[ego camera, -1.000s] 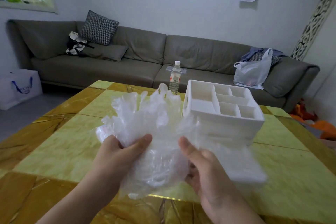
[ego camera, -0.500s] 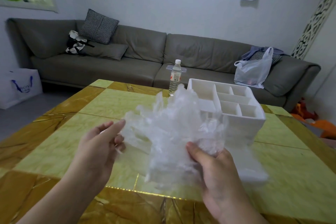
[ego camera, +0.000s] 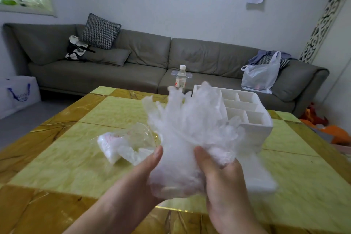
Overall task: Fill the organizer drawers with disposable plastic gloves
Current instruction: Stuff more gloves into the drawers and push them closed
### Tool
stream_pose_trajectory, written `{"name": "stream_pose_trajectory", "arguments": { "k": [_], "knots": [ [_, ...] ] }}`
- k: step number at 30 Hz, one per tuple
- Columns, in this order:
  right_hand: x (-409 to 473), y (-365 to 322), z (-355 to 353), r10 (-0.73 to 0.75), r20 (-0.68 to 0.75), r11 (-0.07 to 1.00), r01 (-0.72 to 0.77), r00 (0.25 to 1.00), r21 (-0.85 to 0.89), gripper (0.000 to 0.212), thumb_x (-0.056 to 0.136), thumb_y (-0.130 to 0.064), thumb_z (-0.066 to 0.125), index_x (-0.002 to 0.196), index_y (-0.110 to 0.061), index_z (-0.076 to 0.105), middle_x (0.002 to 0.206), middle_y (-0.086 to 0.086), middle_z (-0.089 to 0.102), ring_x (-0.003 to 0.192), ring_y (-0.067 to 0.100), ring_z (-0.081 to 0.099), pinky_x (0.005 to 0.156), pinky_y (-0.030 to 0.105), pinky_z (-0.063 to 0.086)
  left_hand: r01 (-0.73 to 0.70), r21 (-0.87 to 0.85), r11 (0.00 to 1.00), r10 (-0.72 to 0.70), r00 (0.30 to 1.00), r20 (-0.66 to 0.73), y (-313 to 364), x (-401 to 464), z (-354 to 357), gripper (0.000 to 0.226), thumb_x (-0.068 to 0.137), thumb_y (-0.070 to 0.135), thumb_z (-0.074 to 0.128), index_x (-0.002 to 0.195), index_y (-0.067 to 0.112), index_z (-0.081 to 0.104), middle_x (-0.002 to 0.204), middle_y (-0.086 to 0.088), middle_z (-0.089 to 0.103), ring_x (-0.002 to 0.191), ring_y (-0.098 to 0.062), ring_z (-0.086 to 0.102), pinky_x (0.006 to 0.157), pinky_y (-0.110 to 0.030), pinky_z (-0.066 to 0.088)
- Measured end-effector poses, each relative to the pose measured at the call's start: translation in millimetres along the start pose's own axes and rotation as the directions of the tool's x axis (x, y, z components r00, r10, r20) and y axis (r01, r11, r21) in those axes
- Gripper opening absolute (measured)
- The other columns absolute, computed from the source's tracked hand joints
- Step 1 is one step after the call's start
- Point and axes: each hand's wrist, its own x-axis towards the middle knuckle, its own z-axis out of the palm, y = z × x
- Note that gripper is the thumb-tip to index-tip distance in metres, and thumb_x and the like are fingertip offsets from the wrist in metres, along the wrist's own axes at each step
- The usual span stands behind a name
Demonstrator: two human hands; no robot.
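Observation:
A thick bunch of clear disposable plastic gloves [ego camera: 190, 131] is held up over the table, fingers fanned upward. My left hand [ego camera: 146, 169] grips its lower left side with the thumb on front. My right hand [ego camera: 220, 175] grips its lower right side, thumb pressed into the plastic. Behind the bunch stands the white organizer [ego camera: 250, 119] with several open top compartments; its front and drawers are partly hidden by the gloves. An empty clear plastic wrapper [ego camera: 125, 144] lies on the table to the left.
The yellow and amber marble table [ego camera: 79, 148] fills the foreground. A water bottle [ego camera: 181, 76] stands at its far edge. Behind are a grey sofa [ego camera: 133, 66] with cushions and a white plastic bag [ego camera: 260, 76].
The wrapper has dropped from the glove bunch onto the table at the left. My left hand, which had let go, has come back and grips the bunch again.

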Motion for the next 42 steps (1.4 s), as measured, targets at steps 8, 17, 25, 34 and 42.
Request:
{"name": "stream_pose_trajectory", "arguments": {
  "k": [8,17,25,34,42],
  "knots": [
    [-3,-13,-3,0.045,0.099,0.983,-0.027,0.994,-0.181,0.022,0.087,-0.019,0.086,0.101,-0.004,0.078,0.088,0.015,0.081,0.083,0.035,0.079,0.076,0.049,0.066,-0.139,0.49,0.861,0.313,0.903,-0.294,2,-1,1,0.017,0.066,0.011,0.073,0.08,0.007,0.082,0.081,-0.017,0.077,0.07,-0.027,0.076,0.06,-0.032,0.06],
    [7,-14,-11,-0.068,-0.076,0.934,0.037,0.995,-0.356,0.041,0.09,-0.029,0.083,0.069,-0.002,0.061,0.058,0.013,0.062,0.055,0.03,0.065,0.065,0.056,0.06,-0.062,0.365,0.929,0.213,0.896,-0.39,6,-2,6,0.022,0.086,0.013,0.075,0.064,0.009,0.073,0.061,-0.013,0.06,0.043,-0.024,0.056,0.043,-0.029,0.047],
    [7,-18,-15,-0.061,-0.027,0.908,0.044,0.998,-0.418,0.039,0.098,-0.028,0.073,0.076,-0.001,0.054,0.045,0.012,0.055,0.041,0.028,0.056,0.045,0.034,0.045,0.03,0.631,0.775,0.279,0.88,-0.385,-2,0,0,0.011,0.088,0.008,0.08,0.077,0.006,0.08,0.07,-0.021,0.072,0.059,-0.032,0.07,0.055,-0.04,0.057],
    [17,-33,-27,-0.042,-0.018,0.988,0.039,0.999,-0.148,0.01,0.1,-0.009,0.07,0.107,-0.004,0.063,0.055,0.01,0.051,0.041,0.022,0.041,0.039,0.029,0.035,0.005,0.525,0.851,0.315,0.796,-0.517,8,1,-6,0.021,0.084,0.007,0.081,0.064,0.004,0.074,0.05,-0.014,0.054,0.038,-0.023,0.051,0.041,-0.031,0.043],
    [18,-45,-31,0.062,0.084,0.994,-0.069,0.995,0.09,0.013,0.098,0.004,0.063,0.111,0.001,0.065,0.063,0.009,0.06,0.047,0.018,0.047,0.04,0.03,0.043,0.01,0.532,0.847,0.322,0.786,-0.527,14,-2,-7,0.017,0.089,0.012,0.079,0.086,-0.004,0.073,0.057,-0.017,0.061,0.042,-0.026,0.055,0.04,-0.03,0.044]
  ]
}}
